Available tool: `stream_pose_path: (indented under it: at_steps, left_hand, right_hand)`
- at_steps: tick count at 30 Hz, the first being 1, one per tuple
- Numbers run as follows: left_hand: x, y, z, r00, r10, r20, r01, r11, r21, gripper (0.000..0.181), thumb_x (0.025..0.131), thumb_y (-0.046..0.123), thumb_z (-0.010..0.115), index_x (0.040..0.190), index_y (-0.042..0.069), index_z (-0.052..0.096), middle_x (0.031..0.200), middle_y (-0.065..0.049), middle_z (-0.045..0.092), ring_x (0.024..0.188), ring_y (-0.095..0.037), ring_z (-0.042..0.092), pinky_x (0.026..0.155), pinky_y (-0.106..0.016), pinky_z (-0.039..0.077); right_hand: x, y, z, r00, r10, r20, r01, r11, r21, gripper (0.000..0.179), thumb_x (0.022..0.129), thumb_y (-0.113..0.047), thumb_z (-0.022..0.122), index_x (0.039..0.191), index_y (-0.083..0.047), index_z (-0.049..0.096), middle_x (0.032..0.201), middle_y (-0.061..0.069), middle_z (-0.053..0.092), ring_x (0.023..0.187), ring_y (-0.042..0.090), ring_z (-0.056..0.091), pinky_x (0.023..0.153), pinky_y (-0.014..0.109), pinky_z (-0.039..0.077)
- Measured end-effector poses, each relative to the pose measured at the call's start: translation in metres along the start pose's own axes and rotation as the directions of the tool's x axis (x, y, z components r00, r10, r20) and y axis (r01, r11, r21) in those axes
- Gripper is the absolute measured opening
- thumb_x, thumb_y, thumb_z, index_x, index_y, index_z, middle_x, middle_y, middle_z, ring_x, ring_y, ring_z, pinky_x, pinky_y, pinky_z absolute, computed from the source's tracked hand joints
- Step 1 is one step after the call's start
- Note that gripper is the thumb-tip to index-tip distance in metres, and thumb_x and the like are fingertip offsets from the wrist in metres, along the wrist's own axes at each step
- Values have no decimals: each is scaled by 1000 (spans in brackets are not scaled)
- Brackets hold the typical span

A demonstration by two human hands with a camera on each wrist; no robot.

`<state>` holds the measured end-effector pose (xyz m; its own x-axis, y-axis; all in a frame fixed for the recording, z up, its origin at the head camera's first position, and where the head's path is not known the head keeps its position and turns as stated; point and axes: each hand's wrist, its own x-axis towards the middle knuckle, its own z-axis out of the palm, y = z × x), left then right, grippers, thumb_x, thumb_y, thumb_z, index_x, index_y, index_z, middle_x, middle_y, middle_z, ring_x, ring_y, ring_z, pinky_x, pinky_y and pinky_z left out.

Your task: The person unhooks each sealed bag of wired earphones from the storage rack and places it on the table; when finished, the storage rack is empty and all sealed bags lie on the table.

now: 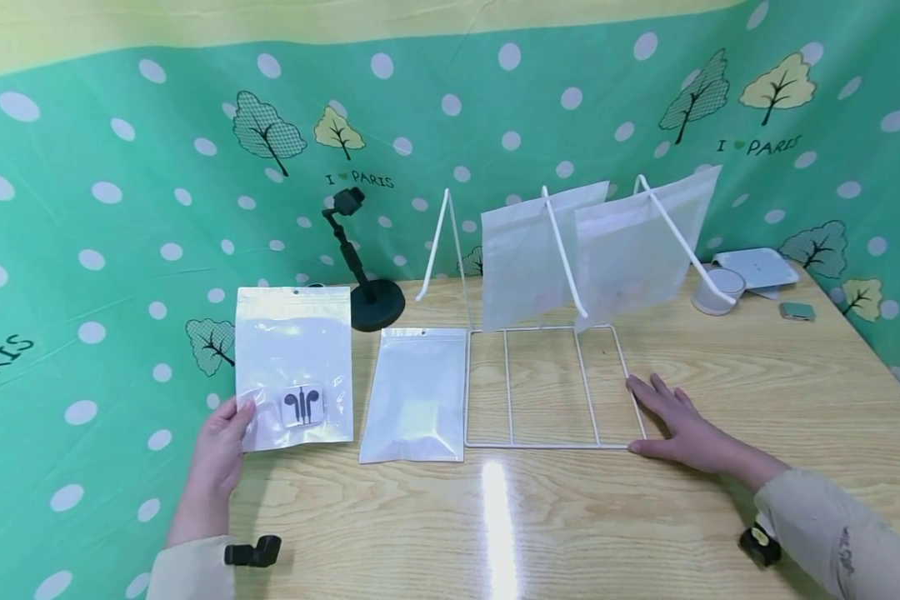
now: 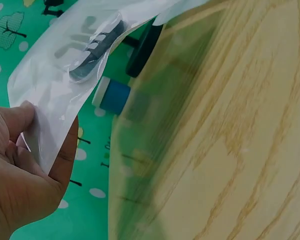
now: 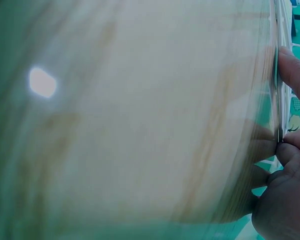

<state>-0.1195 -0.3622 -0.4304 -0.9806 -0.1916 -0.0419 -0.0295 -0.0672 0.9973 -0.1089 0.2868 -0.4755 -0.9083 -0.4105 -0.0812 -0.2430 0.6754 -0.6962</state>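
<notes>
My left hand (image 1: 221, 450) pinches the lower left edge of a white zip-lock bag (image 1: 292, 342), thumb in front and fingers behind. An earphone set in a small case (image 1: 302, 406) shows through the bag's front. Beside it, a second zip-lock bag (image 1: 412, 392) lies flat on the table against the left side of a white wire rack (image 1: 547, 447). At the rack's right end rests my right hand (image 1: 678, 429), fingers extended and spread, fingertips and thumb on the end wire. Two pale bags (image 1: 528, 267) (image 1: 633, 258) hang from the rack's upper hooks.
A black stand (image 1: 377, 305) is behind the left bag, with a blue bottle with a white cap (image 2: 114, 96) near it. Toward the back right are a round clear container (image 1: 717, 292), a white object (image 1: 757, 268) and a small green box (image 1: 797, 311). Patterned green cloth (image 1: 510, 100) hangs behind the table.
</notes>
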Motion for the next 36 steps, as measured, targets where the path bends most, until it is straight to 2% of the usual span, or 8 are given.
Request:
stream_pose_path:
  at_steps: [11, 17, 23, 24, 27, 30, 33, 36]
  left_hand:
    - [7, -4, -11, 992, -123, -9, 123, 981, 149, 17, 100, 27, 55, 114, 28, 64, 97, 20, 65, 88, 1, 61, 75, -17, 53]
    - [10, -10, -17, 972, -233, 14, 220, 935, 280, 25, 101, 29, 54, 125, 23, 59, 94, 22, 62, 86, 1, 60, 76, -18, 52]
    - [15, -18, -17, 957, -289, 13, 265, 892, 365, 56, 102, 29, 51, 149, 2, 36, 96, 20, 58, 85, 3, 60, 79, -17, 51]
    - [16, -19, -17, 955, -297, 10, 271, 882, 386, 63, 102, 29, 51, 149, -5, 26, 100, 18, 57, 86, 4, 59, 80, -16, 51]
    - [17, -22, -15, 948, -319, -11, 293, 854, 430, 64, 102, 30, 50, 149, -6, 26, 116, -1, 57, 85, 6, 57, 79, -14, 49]
    - [20, -25, -14, 941, -339, -22, 309, 829, 465, 65, 103, 32, 48, 150, -6, 24, 138, -19, 43, 90, 8, 51, 80, -10, 45]
    - [22, -27, -13, 934, -358, -24, 325, 815, 479, 66, 103, 34, 45, 151, -5, 21, 150, -25, 28, 102, 2, 46, 80, -7, 40]
    - [23, -29, -11, 930, -366, -32, 335, 809, 483, 67, 104, 34, 45, 152, -3, 19, 153, -26, 24, 108, -4, 44, 80, -7, 40]
  right_hand:
    - [0, 0, 0, 1000, 2, 1, -2, 1000, 2, 93, 87, -37, 72, 155, -4, 18, 158, 26, 15, 144, 50, -2, 112, 63, -7]
    - [0, 0, 0, 1000, 5, 2, -5, 1000, -1, 93, 88, -38, 72, 156, -5, 17, 158, 27, 14, 144, 49, -2, 112, 63, -7]
    - [0, 0, 0, 1000, 5, 2, -5, 1000, 0, 93, 87, -38, 72, 156, -5, 17, 158, 26, 14, 144, 49, -2, 112, 63, -7]
    - [0, -1, 0, 1000, 8, 2, -8, 1000, 0, 93, 87, -38, 72, 156, -5, 17, 158, 26, 14, 144, 49, -2, 112, 63, -7]
    - [1, -1, 0, 1000, 13, 2, -13, 1000, -3, 94, 87, -39, 72, 156, -6, 17, 158, 27, 14, 144, 49, -3, 112, 63, -7]
    - [1, -1, 0, 1000, 15, 5, -15, 1000, -5, 94, 88, -39, 71, 156, -6, 16, 158, 27, 14, 144, 48, -3, 112, 63, -8]
    - [1, -1, 0, 1000, 21, 7, -21, 1000, -4, 94, 87, -40, 71, 156, -6, 17, 158, 27, 13, 144, 49, -3, 112, 63, -8]
    - [1, -2, 0, 1000, 25, 6, -25, 1000, -4, 94, 87, -39, 72, 156, -5, 18, 158, 26, 14, 144, 49, -3, 112, 64, -7]
